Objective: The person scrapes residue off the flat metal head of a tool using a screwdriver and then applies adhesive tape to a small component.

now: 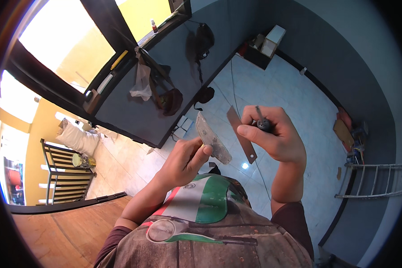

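My left hand (181,164) is closed, thumb uppermost, around a grey, residue-smeared scraper (210,139). Its long flat head points up and away from me, and a bit of yellow shows beside the thumb. Facing it, my right hand (279,138) grips a black-handled tool (264,125) whose round handle end points up. A thin metal piece rises beside that handle. Against my right thumb tip slants a flat brown strip (242,136) with a hole at its lower end; I cannot tell whether it joins the black handle. A small gap separates scraper and strip.
Below lies a pale tiled floor (295,98) with a thin cable running across. A ladder (373,166) leans at the right wall, near piled items (350,138). Boxes (272,40) stand in the far corner. Bags (169,100) hang under the window ledge; a wooden surface (71,232) is at lower left.
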Demonstrator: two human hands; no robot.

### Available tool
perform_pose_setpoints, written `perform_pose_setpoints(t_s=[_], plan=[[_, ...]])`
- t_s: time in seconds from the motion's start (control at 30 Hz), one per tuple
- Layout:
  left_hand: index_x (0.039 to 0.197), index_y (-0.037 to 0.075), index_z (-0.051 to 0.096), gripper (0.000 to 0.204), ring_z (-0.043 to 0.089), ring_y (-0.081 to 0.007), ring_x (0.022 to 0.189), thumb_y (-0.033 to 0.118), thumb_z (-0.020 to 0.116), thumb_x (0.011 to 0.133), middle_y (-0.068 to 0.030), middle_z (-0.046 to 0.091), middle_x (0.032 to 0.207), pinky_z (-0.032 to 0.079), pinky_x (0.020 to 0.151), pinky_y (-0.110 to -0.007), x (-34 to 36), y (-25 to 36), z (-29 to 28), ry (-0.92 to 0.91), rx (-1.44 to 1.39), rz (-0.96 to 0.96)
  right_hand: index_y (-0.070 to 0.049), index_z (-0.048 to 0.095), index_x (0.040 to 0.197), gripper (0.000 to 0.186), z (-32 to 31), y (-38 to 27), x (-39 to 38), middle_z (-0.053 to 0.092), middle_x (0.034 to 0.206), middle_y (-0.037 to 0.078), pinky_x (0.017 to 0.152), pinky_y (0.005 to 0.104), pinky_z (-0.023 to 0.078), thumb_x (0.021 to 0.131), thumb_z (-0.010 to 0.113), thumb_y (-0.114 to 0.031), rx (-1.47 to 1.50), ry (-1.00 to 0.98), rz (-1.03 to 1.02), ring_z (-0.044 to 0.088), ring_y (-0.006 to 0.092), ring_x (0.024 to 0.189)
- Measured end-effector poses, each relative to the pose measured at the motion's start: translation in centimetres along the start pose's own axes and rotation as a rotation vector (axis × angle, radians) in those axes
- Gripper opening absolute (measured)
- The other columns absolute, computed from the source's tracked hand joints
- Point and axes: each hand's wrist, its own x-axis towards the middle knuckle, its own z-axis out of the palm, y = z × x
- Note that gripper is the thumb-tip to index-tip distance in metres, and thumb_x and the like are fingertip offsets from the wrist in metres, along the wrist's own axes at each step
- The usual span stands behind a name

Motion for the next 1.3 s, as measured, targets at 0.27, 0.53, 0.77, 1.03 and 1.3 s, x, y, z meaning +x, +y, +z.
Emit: perform_pose_setpoints(t_s=[0.27,0.53,0.77,1.03,1.3], plan=[[0.088,-0.005,0.063,0.037,0.044,-0.0289,0.048,0.026,0.058,0.107,-0.0169,0.051,0.059,0.039,0.051,-0.038,0.2,1.1,1.1,0.003,-0.012,0.073,-0.003,0.057,0.076,0.022,0.7,-0.3,0.0,0.043,0.069,-0.002,0.06,0.029,0.029,0.093,0.07,-0.011,-0.056,-0.041,0.002,0.034,0.0072,0.065],[0.084,-0.005,0.06,0.036,0.045,-0.027,0.048,0.022,0.057,0.107,-0.0156,0.049,0.058,0.037,0.051,-0.039,0.6,0.7,1.9,0.002,-0.093,0.031,-0.002,0.056,0.075,0.023,0.9,0.1,-0.4,0.043,0.067,0.0,0.057,0.0302,0.03,0.092,0.069,-0.01,-0.062,-0.015,-0.044,0.037,0.0079,0.063],[0.097,-0.008,0.063,0.059,0.045,-0.0075,0.055,0.048,0.049,0.108,-0.0031,0.055,0.061,0.034,0.051,-0.027,0.9,0.2,1.7,-0.052,-0.051,0.007,-0.001,0.056,0.073,0.025,0.6,0.6,-0.6,0.042,0.065,0.001,0.056,0.031,0.031,0.092,0.069,-0.012,-0.079,0.007,-0.09,0.037,0.0084,0.062],[0.097,-0.008,0.062,0.058,0.041,-0.007,0.053,0.048,0.05,0.108,-0.0019,0.053,0.06,0.032,0.051,-0.026,1.2,0.3,2.1,-0.046,-0.089,0.03,0.0,0.055,0.074,0.025,0.3,0.0,-0.6,0.04,0.064,0.003,0.055,0.0327,0.03,0.092,0.067,-0.011,-0.069,0.012,-0.088,0.037,0.0108,0.06],[0.097,-0.007,0.062,0.054,0.042,-0.0067,0.056,0.044,0.051,0.109,-0.0014,0.054,0.064,0.033,0.052,-0.026,1.3,1.1,2.5,-0.039,-0.064,0.021,0.002,0.056,0.077,0.021,0.9,0.5,-0.6,0.041,0.065,0.008,0.053,0.0352,0.03,0.091,0.068,-0.009,-0.239,0.139,-0.248,0.038,0.0165,0.057]])
